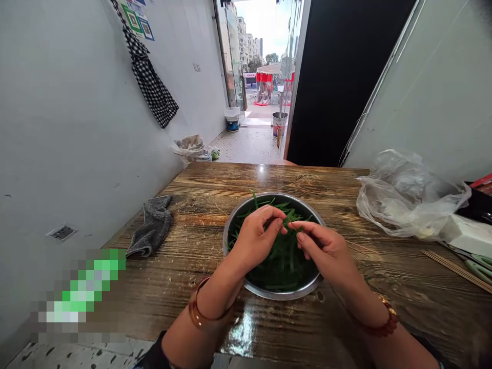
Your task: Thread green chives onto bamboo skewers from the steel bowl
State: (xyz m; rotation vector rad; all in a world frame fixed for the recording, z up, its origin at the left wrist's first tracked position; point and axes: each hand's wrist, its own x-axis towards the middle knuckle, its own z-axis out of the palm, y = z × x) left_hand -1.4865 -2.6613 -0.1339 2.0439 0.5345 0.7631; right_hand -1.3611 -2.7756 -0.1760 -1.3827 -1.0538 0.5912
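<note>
A round metal bowl (286, 296) holds long cut strips of green leaves (286, 259) that look like chives. Above the bowl, my left hand (257, 233) is closed in a pinch, thumb against the fingertips. My right hand (325, 248) pinches too, its fingertips a short way from the left ones. A thin strand and a bit of green show between the two pinches, too small to name or to tell which hand grips them. A bangle circles my left wrist, beads my right.
On the right lie a crumpled clear plastic bag (407, 197), thin wooden sticks (457, 269), a white box (467, 233) and green-handled scissors (478, 266). A grey cloth (151, 225) rests on the wooden table (184, 297) at left. Beyond the far edge, buckets (232, 120) stand by an open door.
</note>
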